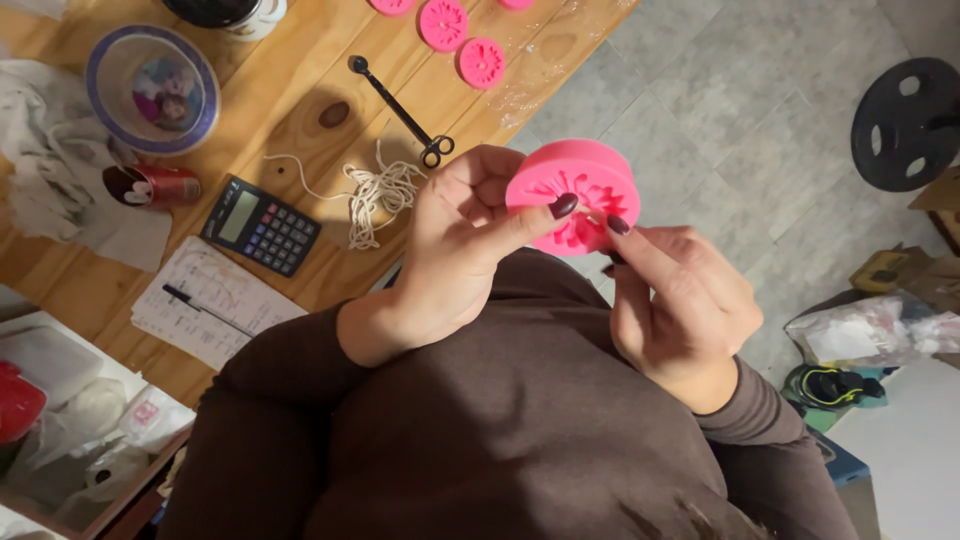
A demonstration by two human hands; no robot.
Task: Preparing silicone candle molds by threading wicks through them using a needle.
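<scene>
Holding a pink mould [572,195] up off the table, both hands work at its flower-shaped hollow, and the step in hand looks like fingering or threading something at the centre of that hollow; what, if anything, sits there is too small to tell

Going left to right: at the far left a clear bowl [152,88] with a purple rim stands on the table [300,100], with a small red can [152,186] lying near it on a white cloth [50,170]. Nearer lie a black calculator [260,226] and a paper [212,303] with a pen [205,309] on it. Right of the calculator is a loose tangle of white string [380,192], and beyond it black scissors [403,112] lie aslant. More pink moulds [481,62] lie at the table's far edge

The left hand [460,235] comes up from a brown sleeve, wrist bent, fingers curled behind the mould's left side and thumb laid across its front: it is clamped on the mould. The right hand [680,305] rises from lower right, index finger and thumb pinched at the mould's lower right rim; whether they grip the rim only or something thin as well cannot be told

As a judgement, the next move calls for a steady left-hand grip while the right fingertips work finely at the centre, without squashing the soft wall

At far right a black weight plate [908,122] lies on the grey floor
</scene>
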